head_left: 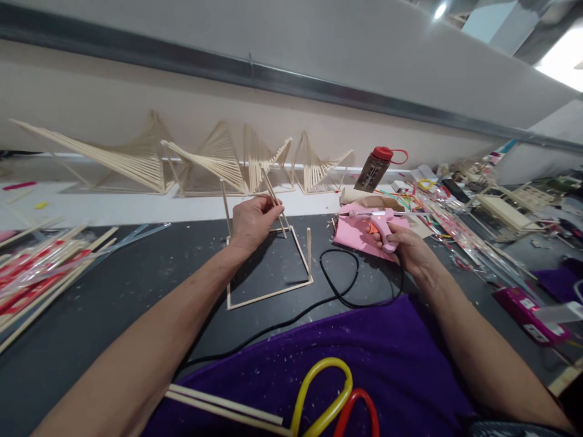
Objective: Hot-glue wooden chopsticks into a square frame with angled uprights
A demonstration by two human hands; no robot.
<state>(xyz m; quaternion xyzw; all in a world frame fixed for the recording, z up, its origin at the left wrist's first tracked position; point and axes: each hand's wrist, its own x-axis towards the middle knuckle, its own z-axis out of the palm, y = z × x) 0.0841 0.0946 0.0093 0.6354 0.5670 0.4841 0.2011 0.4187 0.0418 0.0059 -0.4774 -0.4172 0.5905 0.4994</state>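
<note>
Your left hand (pixel 254 222) pinches a thin wooden stick (pixel 275 193) between thumb and fingers, at the far side of the square stick frame (pixel 271 296) on the dark tabletop (pixel 195 261). To the right, your right hand (pixel 412 247) curls its fingers around a pink glue gun (pixel 385 226), its nozzle pointing left. Fan-like stick models (pixel 209 165) stand farther off.

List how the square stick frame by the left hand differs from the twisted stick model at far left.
The stick frame is an open outline with a few uprights; the twisted model carries a dense row of sticks forming a curving surface. The frame sits on the dark tabletop, while the model stands on the white surface along the wall. Both are made of pale, thin sticks.
</note>
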